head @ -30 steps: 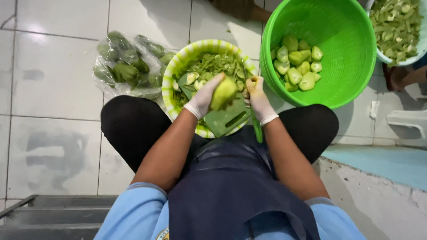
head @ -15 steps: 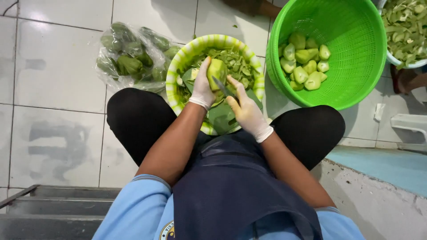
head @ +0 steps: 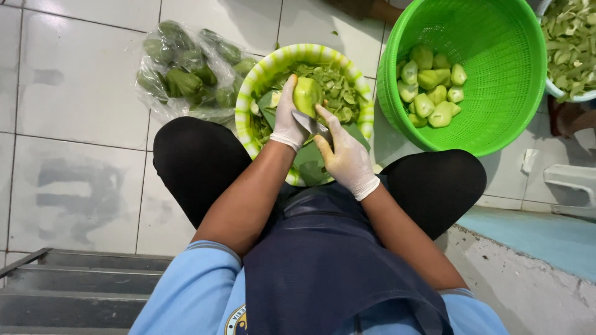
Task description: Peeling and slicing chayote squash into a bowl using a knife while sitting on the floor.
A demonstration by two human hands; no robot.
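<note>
Two gloved hands raised over striped bowl (head: pixel 248 93): left hand (head: pixel 287 115) wrapped around pale green fruit (head: pixel 307 94); knife (head: pixel 312 125) clasped by right hand (head: pixel 346 158).

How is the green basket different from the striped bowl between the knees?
The green basket is larger, plain bright green with slotted walls, and holds whole peeled pieces. The striped bowl is smaller, with a green and pale striped rim, and holds loose peelings. The basket sits off to the person's right; the bowl sits under both gloved hands. Both are round and rest on the tiled floor.
</note>
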